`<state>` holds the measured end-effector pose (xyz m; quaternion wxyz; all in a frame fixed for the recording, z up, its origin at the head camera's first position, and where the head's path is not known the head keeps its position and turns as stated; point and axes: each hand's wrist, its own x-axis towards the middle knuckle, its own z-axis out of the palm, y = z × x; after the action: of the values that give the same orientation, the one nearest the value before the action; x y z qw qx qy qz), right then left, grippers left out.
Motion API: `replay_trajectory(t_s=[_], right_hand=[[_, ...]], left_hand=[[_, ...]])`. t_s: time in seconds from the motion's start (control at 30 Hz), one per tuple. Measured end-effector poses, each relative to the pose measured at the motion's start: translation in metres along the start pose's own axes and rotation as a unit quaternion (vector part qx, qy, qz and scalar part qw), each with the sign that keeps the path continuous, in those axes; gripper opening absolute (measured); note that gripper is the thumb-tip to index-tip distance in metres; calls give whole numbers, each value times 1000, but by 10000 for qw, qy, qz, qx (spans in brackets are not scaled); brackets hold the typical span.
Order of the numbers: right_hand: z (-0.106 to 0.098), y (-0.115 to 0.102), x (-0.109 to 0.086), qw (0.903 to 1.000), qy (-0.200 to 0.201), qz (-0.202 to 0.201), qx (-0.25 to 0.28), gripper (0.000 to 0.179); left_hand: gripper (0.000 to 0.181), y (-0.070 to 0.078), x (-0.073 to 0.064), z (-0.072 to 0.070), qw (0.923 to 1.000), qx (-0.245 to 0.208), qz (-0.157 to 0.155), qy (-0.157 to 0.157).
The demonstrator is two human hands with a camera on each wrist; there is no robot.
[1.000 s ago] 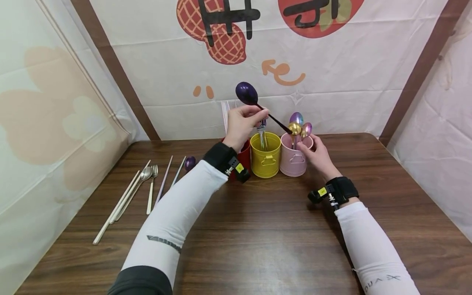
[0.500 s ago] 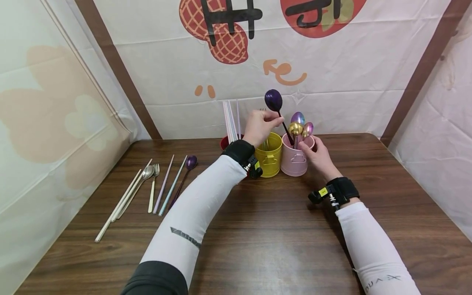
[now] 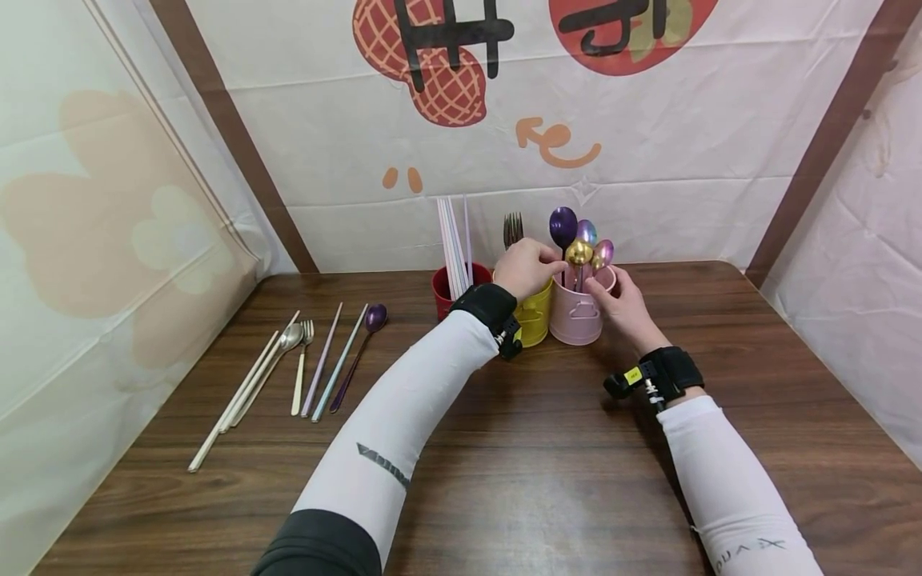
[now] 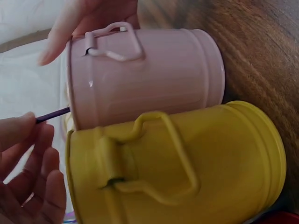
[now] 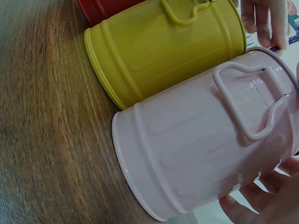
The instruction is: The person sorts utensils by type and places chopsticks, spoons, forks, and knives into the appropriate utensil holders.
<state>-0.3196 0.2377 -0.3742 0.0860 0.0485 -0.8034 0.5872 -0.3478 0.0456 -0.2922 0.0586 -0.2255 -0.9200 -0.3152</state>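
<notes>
A dark purple spoon (image 3: 563, 226) stands bowl up over the pink bucket (image 3: 575, 318), its lower end inside the rim. My left hand (image 3: 530, 267) pinches its thin handle (image 4: 52, 115) between thumb and forefinger, just above the rim in the left wrist view. Several colourful spoons, among them a gold spoon (image 3: 579, 253) and a pink-purple spoon (image 3: 603, 254), stand in the same bucket. My right hand (image 3: 625, 308) holds the pink bucket at its right side, thumb at the rim and fingers (image 5: 261, 196) around the far wall.
Left of the pink bucket stand a yellow bucket (image 3: 534, 320) with forks (image 3: 513, 229) and a red bucket (image 3: 442, 298) with chopsticks (image 3: 451, 248). Several utensils lie at the table's left, including a silver spoon (image 3: 291, 337), a small fork (image 3: 307, 331) and another purple spoon (image 3: 375, 318).
My left hand has moved right and down with the purple spoon, which turned upright and went into the pink bucket. The right hand has stayed at the bucket.
</notes>
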Motion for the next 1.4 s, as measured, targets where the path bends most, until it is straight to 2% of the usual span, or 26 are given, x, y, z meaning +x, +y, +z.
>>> replay_trajectory(t_s=[0.13,0.27,0.4,0.53,0.63,0.77,0.9,0.97,1.07,1.2,1.4], right_hand=[[0,0,0,10000,-68,39,16,67],[1,0,0,10000,-45,22,43,68],[1,1,1,10000,53,-28,29,66],[1,1,1,9999,113,-39,10,65],[0,1,1,9999,120,-31,20,66],[1,-8,-4,9998,70,75,154,64],[1,-5,-2,9998,100,62,147,66],[0,-1,-1,9999,129,23,85,67],[0,-1,-2,9998,144,44,105,67],[0,-2,-2,9998,109,117,113,66],[1,-1,2,9997,38,191,178,63]], left_hand=[[20,0,-1,3,9994,261,-143,-176],[20,-2,-1,3,9987,448,-214,-108],[19,-7,-2,-3,9982,574,-95,-116],[20,-16,-9,-15,9987,463,150,-150],[22,-23,-20,-28,9981,399,472,-76],[23,-37,-47,-47,9952,442,870,81],[23,-58,-76,-70,9913,579,1105,427],[21,-69,-88,-82,9902,606,1104,598],[20,-87,-101,-99,9894,598,1015,849],[22,-113,-117,-116,9906,523,615,1101],[26,-153,-136,-128,9926,564,-197,1054]])
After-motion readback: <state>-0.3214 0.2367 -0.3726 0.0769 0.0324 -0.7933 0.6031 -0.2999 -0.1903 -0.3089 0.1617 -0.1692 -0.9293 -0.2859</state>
